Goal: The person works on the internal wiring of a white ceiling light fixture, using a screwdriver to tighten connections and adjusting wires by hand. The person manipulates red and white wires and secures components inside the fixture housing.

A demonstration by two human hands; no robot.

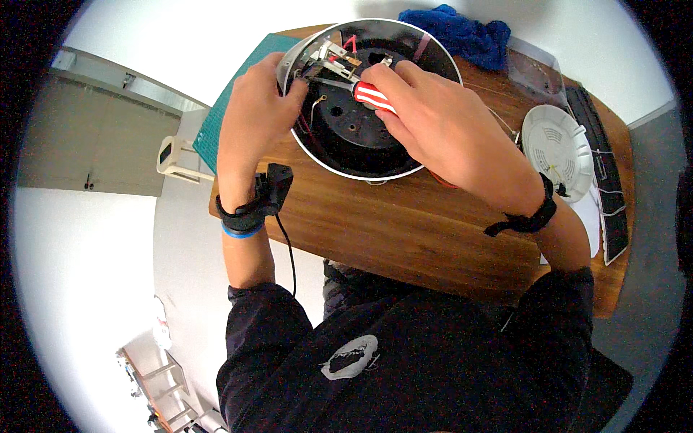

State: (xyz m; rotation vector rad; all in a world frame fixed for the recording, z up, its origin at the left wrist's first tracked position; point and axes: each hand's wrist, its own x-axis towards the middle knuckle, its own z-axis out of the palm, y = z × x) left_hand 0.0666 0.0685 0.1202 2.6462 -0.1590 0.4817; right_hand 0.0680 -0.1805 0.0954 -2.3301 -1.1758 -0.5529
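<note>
A round housing (339, 167) with a white rim and a dark inside lies on the wooden table, its open side up. My left hand (253, 108) grips its left wall, the thumb inside and the other fingers mostly hidden outside. In my right hand (440, 123) is a screwdriver (374, 97) with a red and white striped handle, held over the housing. Its shaft points left, toward the inner wall near my left thumb; the tip's contact cannot be made out. A metal bracket (328, 58) with red wires sits inside, close to the shaft.
A blue cloth (462, 36) and a clear plastic tray (535, 72) lie at the back right. Farther right are a white vented round cover (552, 148) and a long black bar (603, 180) with cables. A green mat (213, 133) extends past the table's left edge.
</note>
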